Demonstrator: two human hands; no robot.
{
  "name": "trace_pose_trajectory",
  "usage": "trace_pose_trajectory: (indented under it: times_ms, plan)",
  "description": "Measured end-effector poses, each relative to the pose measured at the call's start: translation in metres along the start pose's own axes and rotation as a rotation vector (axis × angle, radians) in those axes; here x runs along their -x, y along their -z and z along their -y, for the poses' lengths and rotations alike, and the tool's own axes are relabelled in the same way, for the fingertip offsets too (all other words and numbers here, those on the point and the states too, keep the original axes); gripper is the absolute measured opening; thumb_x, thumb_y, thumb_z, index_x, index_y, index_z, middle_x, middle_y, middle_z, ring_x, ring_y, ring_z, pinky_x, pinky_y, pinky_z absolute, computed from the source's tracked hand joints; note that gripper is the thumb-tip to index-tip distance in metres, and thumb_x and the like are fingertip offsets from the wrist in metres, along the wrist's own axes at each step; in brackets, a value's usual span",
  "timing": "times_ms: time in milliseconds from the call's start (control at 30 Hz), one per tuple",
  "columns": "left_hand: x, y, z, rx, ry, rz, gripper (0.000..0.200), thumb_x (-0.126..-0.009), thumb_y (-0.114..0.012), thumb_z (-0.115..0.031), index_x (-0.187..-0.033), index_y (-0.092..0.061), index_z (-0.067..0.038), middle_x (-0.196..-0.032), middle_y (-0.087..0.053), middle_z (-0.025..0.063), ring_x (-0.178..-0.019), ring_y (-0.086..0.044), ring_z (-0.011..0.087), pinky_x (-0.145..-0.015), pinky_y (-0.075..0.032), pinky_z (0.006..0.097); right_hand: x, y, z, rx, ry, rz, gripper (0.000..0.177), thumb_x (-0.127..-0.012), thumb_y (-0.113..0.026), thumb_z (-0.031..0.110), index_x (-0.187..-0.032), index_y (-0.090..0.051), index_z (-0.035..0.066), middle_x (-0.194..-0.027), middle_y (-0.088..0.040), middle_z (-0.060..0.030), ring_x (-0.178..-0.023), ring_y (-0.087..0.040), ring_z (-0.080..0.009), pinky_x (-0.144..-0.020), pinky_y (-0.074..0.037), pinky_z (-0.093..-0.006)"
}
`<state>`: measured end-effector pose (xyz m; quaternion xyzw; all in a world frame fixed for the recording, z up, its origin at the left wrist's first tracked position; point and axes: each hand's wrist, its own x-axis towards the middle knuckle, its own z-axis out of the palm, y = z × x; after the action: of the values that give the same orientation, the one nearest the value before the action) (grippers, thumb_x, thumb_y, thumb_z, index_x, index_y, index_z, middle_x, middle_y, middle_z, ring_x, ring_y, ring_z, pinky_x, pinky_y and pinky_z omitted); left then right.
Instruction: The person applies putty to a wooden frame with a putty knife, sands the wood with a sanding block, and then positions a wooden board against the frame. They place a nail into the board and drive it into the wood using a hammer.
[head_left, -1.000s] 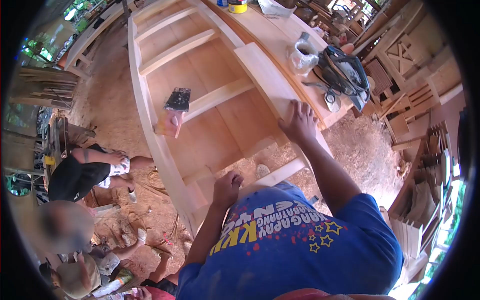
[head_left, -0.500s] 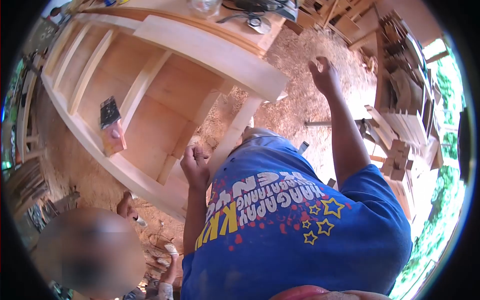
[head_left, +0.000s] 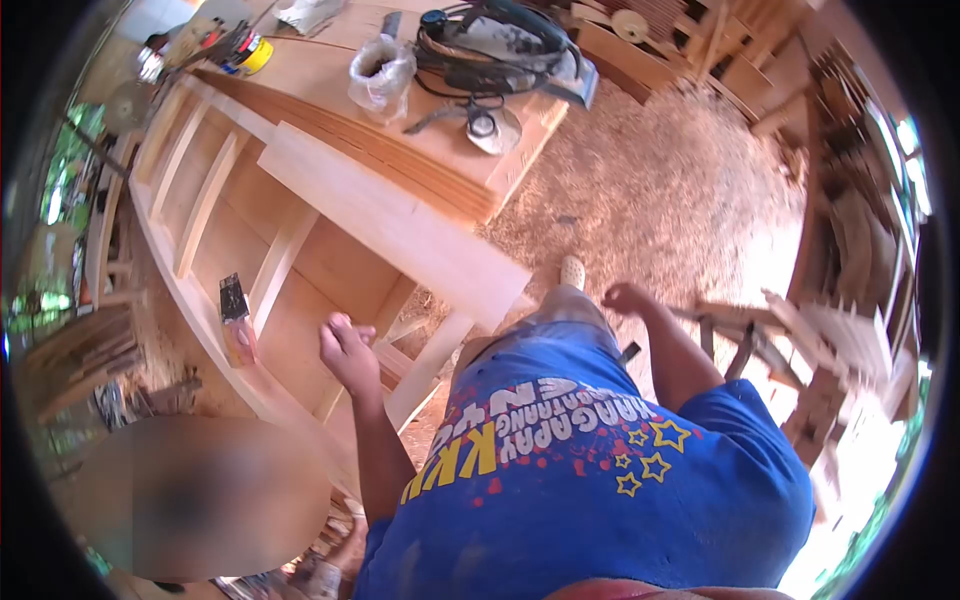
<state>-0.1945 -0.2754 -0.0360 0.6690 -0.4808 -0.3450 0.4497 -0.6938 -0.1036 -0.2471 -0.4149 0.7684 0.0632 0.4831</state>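
The left hand (head_left: 348,352) is hovering over the near part of the wooden frame (head_left: 183,300), its grip looking narrow with fingers curling in. The brush-like tool (head_left: 236,318) is lying on the frame's outer rail, left of that grip and apart from it, its dark end pointing away from the person. The pale board (head_left: 390,215) is resting along the frame's opposite side, right of the left hand. The right hand (head_left: 630,298) is hanging beside the person's leg, apart from the frame; how tightly its grip is closing, I cannot tell.
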Motion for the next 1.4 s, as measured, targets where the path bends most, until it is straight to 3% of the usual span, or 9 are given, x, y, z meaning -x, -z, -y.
trace_pose_trajectory:
  times_ms: [167, 367, 667, 867, 1000, 1133, 1233, 1300, 1400]
  plan:
    - [-0.016, -0.125, -0.126, 0.026, -0.233, -0.071, 0.028, -0.11, -0.051, -0.023, -0.099, -0.06, 0.0, -0.083, -0.065, 0.007, -0.069, -0.068, 0.0148, -0.062, -0.052, 0.0301, -0.066, 0.056, -0.09, -0.281, 0.036, 0.011, 0.041, -0.087, -0.078, 0.037, -0.114, -0.077, 0.007, -0.099, -0.078, -0.0189, -0.093, -0.076, -0.0307, -0.084, -0.059, -0.0417]
    - [-0.046, -0.203, -0.204, -0.043, -0.275, 0.017, 0.03, -0.112, -0.05, -0.026, -0.102, -0.06, 0.0, -0.088, -0.063, 0.0058, -0.066, -0.068, 0.0138, -0.065, -0.055, 0.0281, -0.119, 0.181, -0.149, -0.336, 0.077, -0.121, 0.036, -0.088, -0.076, 0.028, -0.109, -0.075, -0.001, -0.09, -0.078, -0.0158, -0.081, -0.076, -0.0237, -0.074, -0.06, -0.0381]
    - [-0.136, -0.229, -0.226, -0.286, -0.314, -0.024, 0.044, -0.112, -0.05, -0.037, -0.108, -0.065, 0.003, -0.092, -0.073, 0.0143, -0.066, -0.072, 0.0185, -0.067, -0.055, 0.0333, -0.153, 0.285, -0.141, -0.385, 0.098, -0.171, 0.031, -0.091, -0.075, 0.023, -0.111, -0.074, -0.001, -0.09, -0.077, -0.0156, -0.078, -0.076, -0.0223, -0.068, -0.061, -0.0357]
    - [-0.237, -0.261, -0.227, -0.871, -0.279, 0.006, 0.043, -0.108, -0.05, -0.04, -0.11, -0.073, -0.004, -0.105, -0.075, 0.021, -0.093, -0.074, 0.0359, -0.085, -0.056, 0.0469, -0.133, 0.312, -0.145, -0.331, 0.15, -0.043, 0.026, -0.094, -0.073, 0.02, -0.111, -0.071, 0.001, -0.086, -0.074, -0.0111, -0.075, -0.073, -0.0179, -0.057, -0.056, -0.0319]
    - [-0.307, -0.28, -0.188, -1.014, -0.238, 0.18, 0.021, -0.098, -0.059, -0.022, -0.102, -0.078, -0.017, -0.105, -0.076, 0.0124, -0.101, -0.072, 0.0372, -0.085, -0.057, 0.0494, -0.123, 0.331, -0.176, -0.602, -0.13, -0.159, 0.02, -0.096, -0.068, 0.019, -0.109, -0.07, 0.004, -0.077, -0.07, -0.0067, -0.067, -0.069, -0.0172, -0.058, -0.056, -0.0313]
    - [-0.314, -0.299, -0.207, -1.266, -0.236, 0.304, 0.022, -0.092, -0.065, -0.021, -0.107, -0.08, -0.023, -0.11, -0.076, 0.0111, -0.104, -0.073, 0.0341, -0.088, -0.059, 0.0472, -0.104, 0.347, -0.192, -0.775, -0.319, -0.114, 0.011, -0.097, -0.067, 0.018, -0.106, -0.068, 0.012, -0.073, -0.066, -0.0025, -0.062, -0.063, -0.0132, -0.049, -0.045, -0.0282]
    - [-0.324, -0.309, -0.193, -1.383, -0.213, 0.275, 0.024, -0.092, -0.06, -0.021, -0.107, -0.08, -0.019, -0.109, -0.076, 0.0111, -0.105, -0.073, 0.0329, -0.086, -0.06, 0.0478, -0.107, 0.363, -0.165, -0.58, -0.244, 0.024, 0.008, -0.095, -0.071, 0.015, -0.102, -0.071, 0.01, -0.078, -0.07, -0.0071, -0.061, -0.065, -0.0167, -0.051, -0.048, -0.0322]
    - [-0.316, -0.317, -0.2, -1.27, -0.216, 0.245, 0.025, -0.091, -0.059, -0.02, -0.097, -0.081, -0.01, -0.104, -0.078, 0.0155, -0.099, -0.075, 0.0368, -0.083, -0.06, 0.0488, -0.226, 0.308, -0.308, -0.307, 0.219, -0.042, 0.008, -0.096, -0.07, 0.012, -0.101, -0.076, 0.01, -0.08, -0.071, -0.009, -0.068, -0.067, -0.0189, -0.051, -0.05, -0.0318]
    - [-0.319, -0.331, -0.193, -1.305, -0.118, 0.195, 0.024, -0.088, -0.062, -0.02, -0.093, -0.082, -0.009, -0.102, -0.078, 0.0163, -0.095, -0.076, 0.0351, -0.081, -0.06, 0.0486, -0.305, 0.374, -0.287, 0.017, 0.621, 0.017, 0.008, -0.097, -0.068, 0.012, -0.101, -0.074, 0.009, -0.079, -0.07, -0.0075, -0.068, -0.066, -0.0181, -0.052, -0.049, -0.031]
